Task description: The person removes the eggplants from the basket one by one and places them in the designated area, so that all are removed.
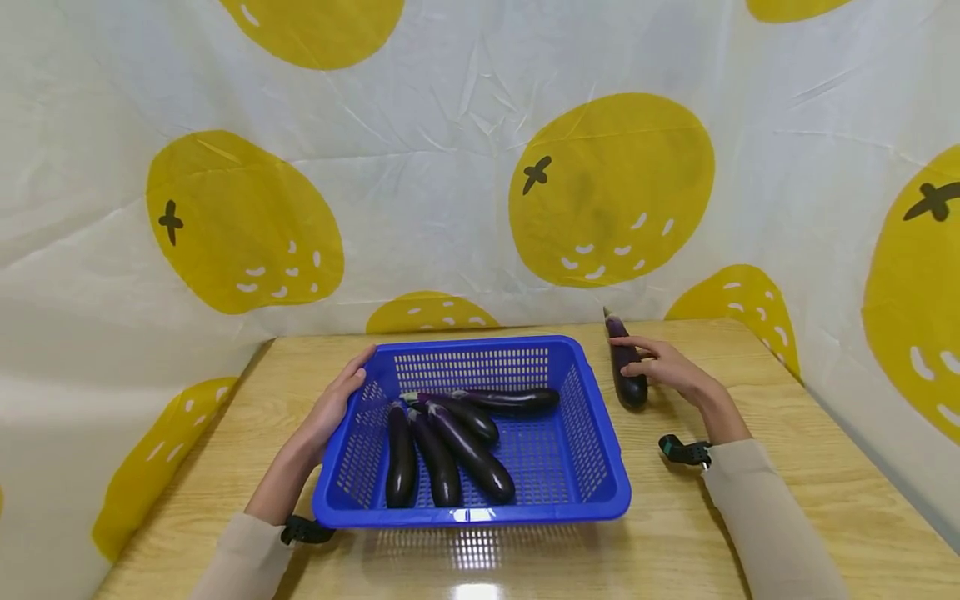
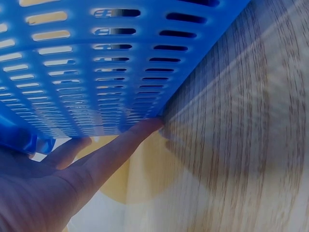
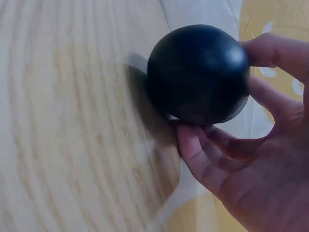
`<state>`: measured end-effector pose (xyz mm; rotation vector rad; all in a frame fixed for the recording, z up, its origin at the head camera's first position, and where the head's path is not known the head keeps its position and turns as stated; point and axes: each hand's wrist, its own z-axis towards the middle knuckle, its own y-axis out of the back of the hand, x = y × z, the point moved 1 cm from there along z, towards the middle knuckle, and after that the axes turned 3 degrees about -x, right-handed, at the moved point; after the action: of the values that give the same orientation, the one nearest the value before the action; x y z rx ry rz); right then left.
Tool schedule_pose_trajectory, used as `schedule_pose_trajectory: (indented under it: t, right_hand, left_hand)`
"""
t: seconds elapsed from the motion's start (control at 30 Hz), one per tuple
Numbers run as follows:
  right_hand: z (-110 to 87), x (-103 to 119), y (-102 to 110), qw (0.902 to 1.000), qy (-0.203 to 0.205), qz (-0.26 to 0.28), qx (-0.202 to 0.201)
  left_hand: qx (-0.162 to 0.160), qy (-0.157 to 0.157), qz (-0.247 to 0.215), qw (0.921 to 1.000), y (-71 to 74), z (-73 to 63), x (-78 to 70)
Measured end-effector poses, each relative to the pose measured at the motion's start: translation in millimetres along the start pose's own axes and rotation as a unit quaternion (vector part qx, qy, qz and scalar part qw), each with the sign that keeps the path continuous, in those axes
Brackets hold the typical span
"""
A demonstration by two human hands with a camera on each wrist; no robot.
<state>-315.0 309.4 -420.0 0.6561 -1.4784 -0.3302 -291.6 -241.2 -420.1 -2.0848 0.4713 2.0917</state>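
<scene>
A blue plastic basket (image 1: pixel 472 515) with slotted walls stands on the table, several dark purple eggplants (image 1: pixel 468 454) lying inside it. My left hand (image 1: pixel 337 408) holds the basket at its far left corner, the thumb at the rim. In the left wrist view, fingers (image 2: pixel 130 140) reach along the outside of the slotted wall, one tip low by the tabletop. Right of the basket, my right hand (image 1: pixel 667 364) grips a single eggplant (image 1: pixel 628 387) from its right side, stem end pointing away. The right wrist view shows its round dark end (image 3: pixel 198 72) between thumb and fingers, close over the wood.
The wooden table (image 1: pixel 810 475) ends at the back against a white cloth (image 1: pixel 427 208) printed with large yellow fruit. More of this cloth hangs along the left and right sides. A black wrist camera mount (image 1: pixel 684 451) sticks out from the right cuff, another (image 1: pixel 307 530) from the left.
</scene>
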Motion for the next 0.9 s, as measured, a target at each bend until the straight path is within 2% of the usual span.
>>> schedule_pose_trajectory:
  t: [0.23, 0.6, 0.9]
  right_hand:
    - [2.9, 1.9, 2.2, 0.9999, -0.009, -0.014, 0.003]
    - [2.2, 1.6, -3.0, 0.9993, -0.022, -0.029, -0.006]
    - [-3.5, 6.4, -0.5, 0.9997, -0.007, -0.022, -0.013]
  left_hand:
    - [0.002, -0.007, -0.001, 1.0, 0.8, 0.9, 0.5]
    - [0.002, 0.0, 0.005, 1.0, 1.8, 1.2, -1.2]
    - [0.007, 0.001, -0.006, 1.0, 2.2, 0.9, 0.4]
